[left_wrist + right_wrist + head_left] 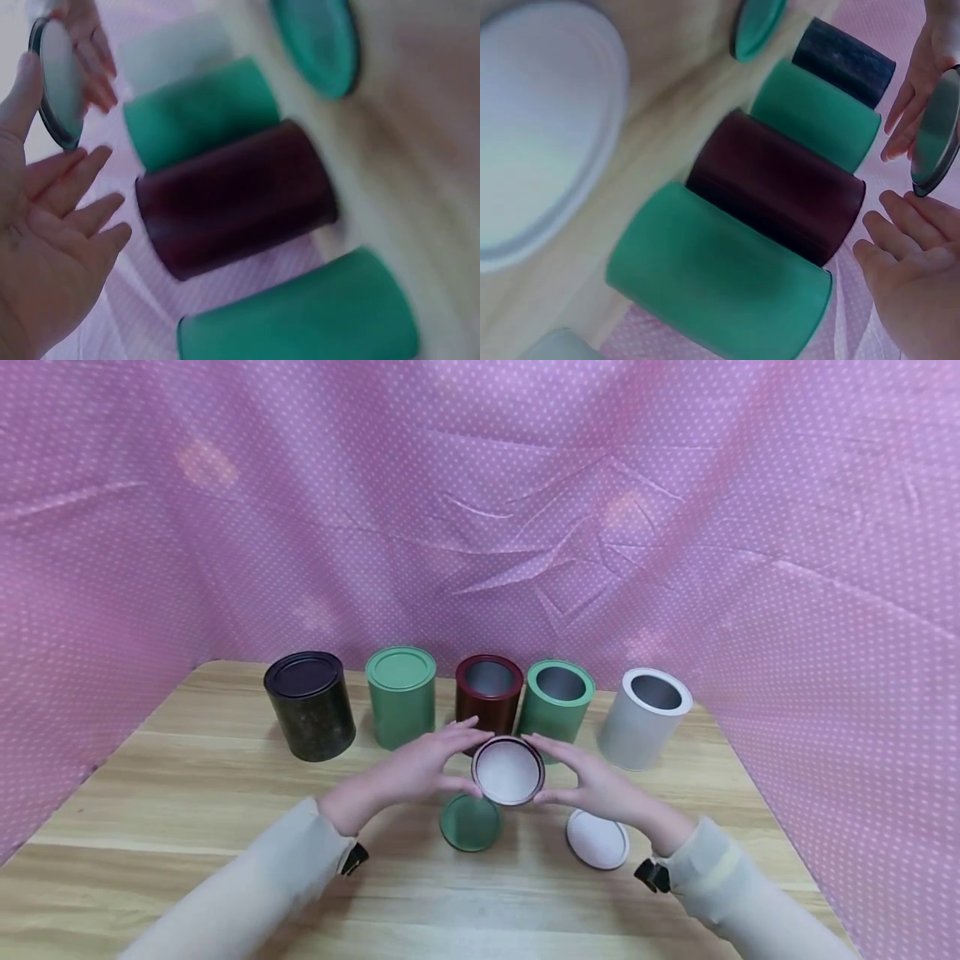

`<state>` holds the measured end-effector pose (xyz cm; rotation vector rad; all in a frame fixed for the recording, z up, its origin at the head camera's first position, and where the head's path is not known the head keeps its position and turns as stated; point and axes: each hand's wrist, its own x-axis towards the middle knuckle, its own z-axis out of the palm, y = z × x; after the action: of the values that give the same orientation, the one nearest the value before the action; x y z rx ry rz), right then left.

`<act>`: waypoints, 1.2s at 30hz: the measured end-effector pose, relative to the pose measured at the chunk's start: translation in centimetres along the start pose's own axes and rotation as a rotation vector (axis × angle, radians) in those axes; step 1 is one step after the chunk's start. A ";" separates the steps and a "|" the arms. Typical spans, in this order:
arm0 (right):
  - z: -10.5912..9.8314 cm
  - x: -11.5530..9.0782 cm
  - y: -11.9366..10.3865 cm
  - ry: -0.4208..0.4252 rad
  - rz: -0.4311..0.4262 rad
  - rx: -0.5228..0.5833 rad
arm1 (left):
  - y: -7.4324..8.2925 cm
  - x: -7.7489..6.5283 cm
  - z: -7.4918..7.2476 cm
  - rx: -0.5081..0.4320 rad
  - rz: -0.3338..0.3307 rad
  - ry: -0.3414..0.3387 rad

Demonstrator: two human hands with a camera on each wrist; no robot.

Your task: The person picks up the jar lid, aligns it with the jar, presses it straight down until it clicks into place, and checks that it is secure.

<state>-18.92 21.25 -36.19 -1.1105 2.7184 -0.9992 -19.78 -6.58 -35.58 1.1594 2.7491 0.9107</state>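
In the head view, a round lid [507, 772] with a dark red rim and a pale face is raised over the table, tilted toward me. My left hand [420, 772] grips its left edge, thumb low and fingers above. On the opposite edge my right hand [592, 781] holds it the same way. Behind the lid stands the dark red can [489, 693], its top uncovered and its lower part partly hidden. Both wrist views show the lid edge-on between the hands. Below it lie a green lid [470, 823] and a white lid [597, 839].
Along the back of the wooden table [187, 860] stand a black can [313, 718] and a green can [402, 710], both lidded. To the right are an uncovered green can [553, 718] and an uncovered white can [641, 731]. Pink dotted cloth [480, 527] hangs behind and at both sides.
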 end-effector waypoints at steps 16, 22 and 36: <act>-2.4 4.0 0.6 0.006 0.005 -0.018 | -1.7 2.8 -3.2 0.007 -0.083 -0.025; -3.5 5.8 0.8 0.002 0.019 -0.033 | -2.3 4.2 -4.9 -0.039 -0.118 -0.049; -5.6 9.5 2.0 -0.016 0.049 -0.086 | -3.5 6.6 -6.9 0.051 -0.122 -0.039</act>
<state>-28.76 19.33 -31.05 -1.0539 2.7850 -0.8710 -28.44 -7.69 -30.37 0.9923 2.7909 0.8006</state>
